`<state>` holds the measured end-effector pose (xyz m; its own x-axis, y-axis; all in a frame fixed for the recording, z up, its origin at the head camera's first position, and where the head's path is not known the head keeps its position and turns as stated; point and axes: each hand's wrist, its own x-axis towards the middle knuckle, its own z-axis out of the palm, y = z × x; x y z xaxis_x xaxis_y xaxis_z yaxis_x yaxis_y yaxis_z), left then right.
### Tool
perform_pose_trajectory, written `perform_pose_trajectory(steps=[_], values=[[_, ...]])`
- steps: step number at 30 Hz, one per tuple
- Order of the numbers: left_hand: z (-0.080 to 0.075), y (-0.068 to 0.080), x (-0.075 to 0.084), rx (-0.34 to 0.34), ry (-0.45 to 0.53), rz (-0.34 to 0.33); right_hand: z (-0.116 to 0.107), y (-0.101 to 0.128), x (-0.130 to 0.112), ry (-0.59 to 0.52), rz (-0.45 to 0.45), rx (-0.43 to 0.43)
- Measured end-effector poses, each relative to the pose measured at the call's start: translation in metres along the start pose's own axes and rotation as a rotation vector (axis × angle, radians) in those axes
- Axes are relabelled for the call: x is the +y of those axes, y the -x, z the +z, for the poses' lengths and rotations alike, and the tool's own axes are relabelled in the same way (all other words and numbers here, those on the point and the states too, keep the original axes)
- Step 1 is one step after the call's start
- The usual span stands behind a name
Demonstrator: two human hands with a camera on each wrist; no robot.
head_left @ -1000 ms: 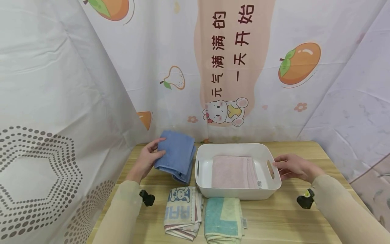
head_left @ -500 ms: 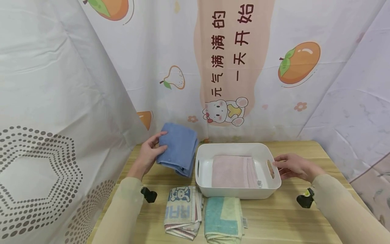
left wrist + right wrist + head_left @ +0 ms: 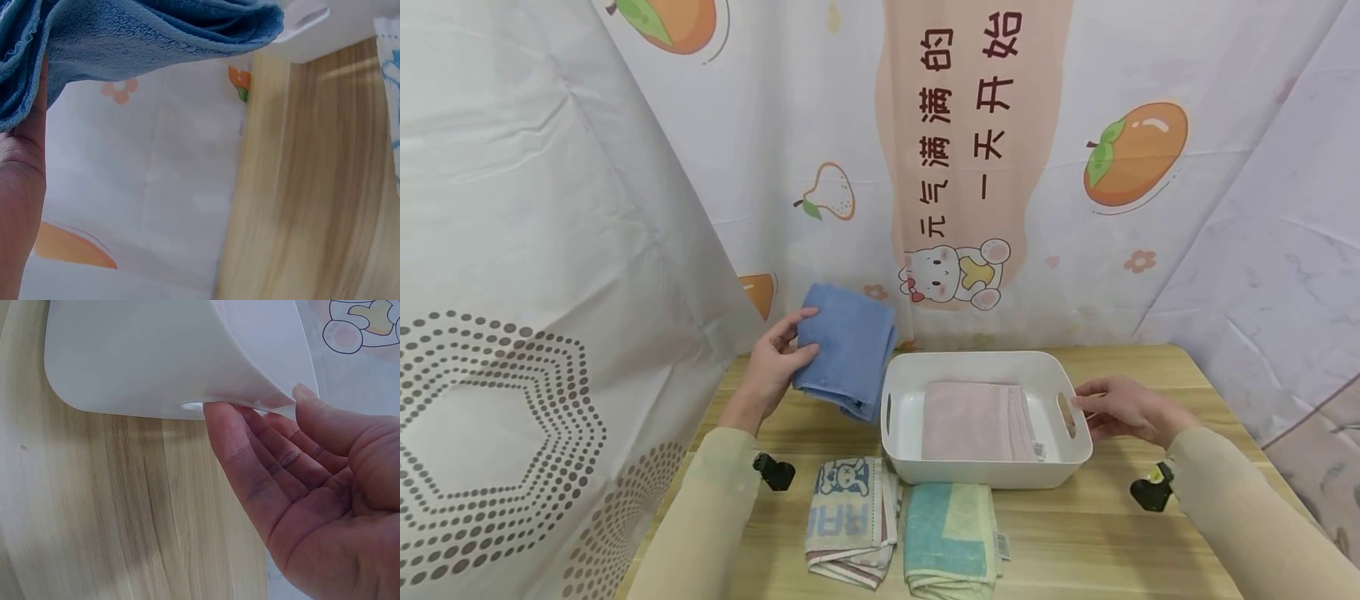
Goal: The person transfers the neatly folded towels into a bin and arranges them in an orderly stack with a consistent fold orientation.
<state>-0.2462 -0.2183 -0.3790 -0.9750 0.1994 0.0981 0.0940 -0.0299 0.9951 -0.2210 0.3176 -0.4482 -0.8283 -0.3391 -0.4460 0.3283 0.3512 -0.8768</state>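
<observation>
The folded towel (image 3: 847, 346) in the left hand (image 3: 775, 367) is blue all over. The bin (image 3: 985, 479) is plain white, and the towel inside it (image 3: 973, 421) is soft pink. In front of the bin lie two more towels: one is teal and pale green (image 3: 950, 537) in big blocks; the other is cream (image 3: 850, 521) with a blue patch, a little bear and striped edges. The tabletop (image 3: 1075, 542) under the bin is light brown wood with streaks. Both sleeves are beige.

The backdrop curtain (image 3: 977, 167) bears the Chinese characters "元气满满的一天开始" in two vertical rows. The bear-print towel (image 3: 850, 521), nearest the left grip (image 3: 775, 367), shows "RAB", seen upside down.
</observation>
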Motion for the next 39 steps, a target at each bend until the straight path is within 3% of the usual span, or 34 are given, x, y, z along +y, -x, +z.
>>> perform_pose_trajectory(steps=[9,22,39], values=[[0.015,-0.002,0.013,0.01,0.033,0.059,0.0,0.0,0.002,-0.008,-0.008,0.003],[0.044,-0.008,0.017,-0.051,0.082,0.158,0.001,0.003,0.001,0.018,-0.01,0.022],[0.063,-0.01,0.013,-0.114,0.064,0.118,0.003,0.003,0.001,0.053,-0.028,0.059]])
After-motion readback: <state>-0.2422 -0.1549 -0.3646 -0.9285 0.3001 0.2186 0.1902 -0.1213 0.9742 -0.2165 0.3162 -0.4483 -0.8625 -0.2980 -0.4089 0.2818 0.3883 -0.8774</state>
